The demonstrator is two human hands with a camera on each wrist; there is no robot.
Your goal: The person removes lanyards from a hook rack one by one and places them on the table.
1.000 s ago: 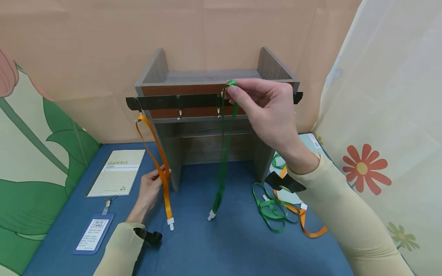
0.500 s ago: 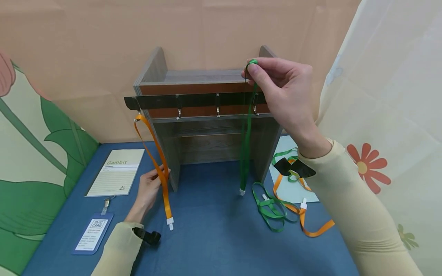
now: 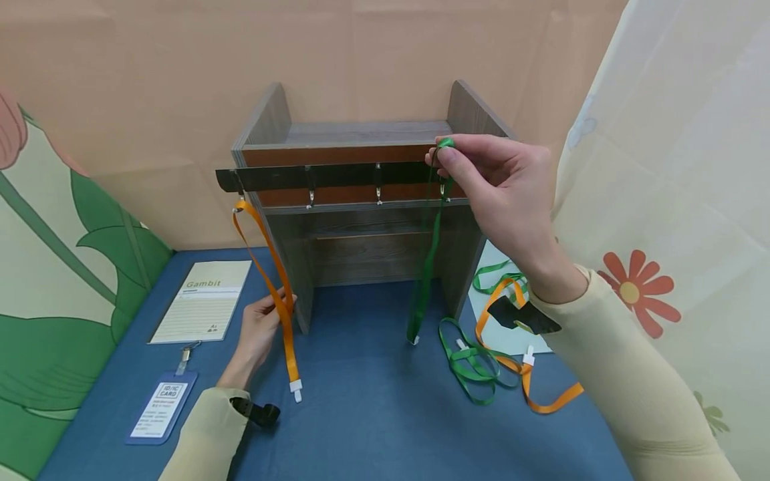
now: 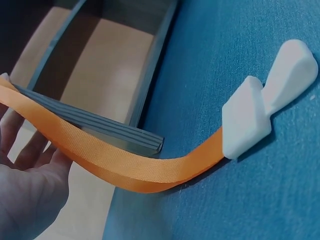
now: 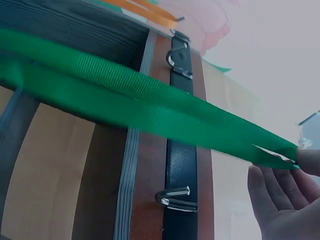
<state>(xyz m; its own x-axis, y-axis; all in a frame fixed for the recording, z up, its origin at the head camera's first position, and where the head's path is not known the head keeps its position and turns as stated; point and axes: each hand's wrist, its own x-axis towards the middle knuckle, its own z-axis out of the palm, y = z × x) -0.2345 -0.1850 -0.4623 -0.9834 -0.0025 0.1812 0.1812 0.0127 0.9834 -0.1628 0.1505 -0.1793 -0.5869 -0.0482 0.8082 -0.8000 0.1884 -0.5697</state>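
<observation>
My right hand (image 3: 505,187) pinches the top of a green lanyard (image 3: 428,267) by its loop, in front of the black hook rail (image 3: 343,176). The strap hangs doubled from the fingertips, close to a right-hand metal hook (image 3: 444,192); whether the loop touches that hook cannot be told. An orange lanyard (image 3: 283,294) hangs from the leftmost hook, its white clip (image 4: 247,117) low near the blue cloth. Behind this strap my left hand (image 3: 259,334) holds the front edge of the grey wooden shelf's (image 3: 295,267) left side panel; some of its fingers are hidden.
At the left lie a notepad (image 3: 207,300) and a blue ID card holder (image 3: 162,407). Another green lanyard (image 3: 475,367) and an orange lanyard (image 3: 553,401) lie at the right, partly over a pale sheet (image 3: 492,257). More metal hooks (image 3: 378,194) line the rail.
My right hand has carried the green lanyard rightward along the rail, rising and then coming down near a right-hand hook. The left hand and hanging orange lanyard stay about where they were.
</observation>
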